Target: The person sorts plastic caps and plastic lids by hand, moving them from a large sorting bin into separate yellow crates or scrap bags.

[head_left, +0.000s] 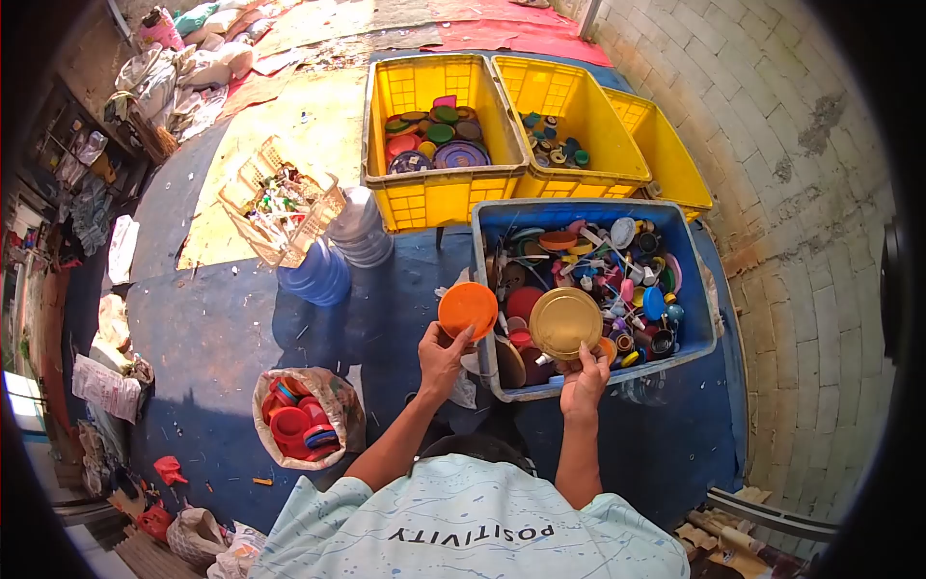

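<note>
Between the thumb and fingers of my left hand point(442, 359) is a round orange lid point(468, 309), held up just left of the blue bin. A larger gold-coloured lid point(565, 323) is gripped at its lower edge by my right hand point(585, 380), over the front part of that bin. The blue bin point(617, 378) is filled with mixed plastic caps, lids and pump tops in many colours. Both lids are tilted with a flat face toward me, and they do not touch each other.
Three yellow crates point(453, 205) stand behind the bin; two show caps and lids inside. Left are a tan basket point(313, 227) of small pieces and large clear bottles point(362, 232). An open sack point(352, 410) holds red lids. A block wall point(801, 241) runs along the right.
</note>
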`<state>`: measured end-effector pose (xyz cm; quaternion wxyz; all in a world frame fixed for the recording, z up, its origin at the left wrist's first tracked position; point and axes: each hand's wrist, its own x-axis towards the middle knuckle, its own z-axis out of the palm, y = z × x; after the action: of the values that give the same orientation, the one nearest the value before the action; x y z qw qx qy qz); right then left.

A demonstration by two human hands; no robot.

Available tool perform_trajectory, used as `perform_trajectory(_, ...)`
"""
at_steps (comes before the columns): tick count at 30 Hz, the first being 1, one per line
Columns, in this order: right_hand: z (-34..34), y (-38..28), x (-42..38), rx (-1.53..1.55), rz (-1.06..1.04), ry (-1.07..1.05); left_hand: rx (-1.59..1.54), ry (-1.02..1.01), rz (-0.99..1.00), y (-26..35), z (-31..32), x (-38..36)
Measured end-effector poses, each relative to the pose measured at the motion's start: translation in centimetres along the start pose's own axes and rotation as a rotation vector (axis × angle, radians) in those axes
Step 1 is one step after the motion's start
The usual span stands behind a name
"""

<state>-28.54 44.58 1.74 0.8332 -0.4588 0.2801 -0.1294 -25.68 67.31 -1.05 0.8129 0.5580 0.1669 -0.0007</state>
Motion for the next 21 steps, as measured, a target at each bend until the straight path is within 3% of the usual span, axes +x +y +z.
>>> perform_trajectory(3, 5.2, 3.6, -2.8, 0.024, 0.048, -0.018, -0.018, 0.04, -0.023, 2.7, -5.9, -0.6)
perform_trajectory(10, 16.2, 8.9, -5.0, -0.033, 0.234, -0.333, -0.134, 0.245, 0.04, 6.8, -17.4, -0.5)
perform_trajectory(15, 23.1, 9.7, -5.2, -0.087, 0.298, -0.508, -0.271, 0.366, 0.066, 8.2, -21.7, 0.2)
perform_trajectory(21, 28.1, 12.8, -4.8, -0.159, 0.374, -0.575, -0.358, 0.428, 0.061, 8.0, -24.2, 2.2)
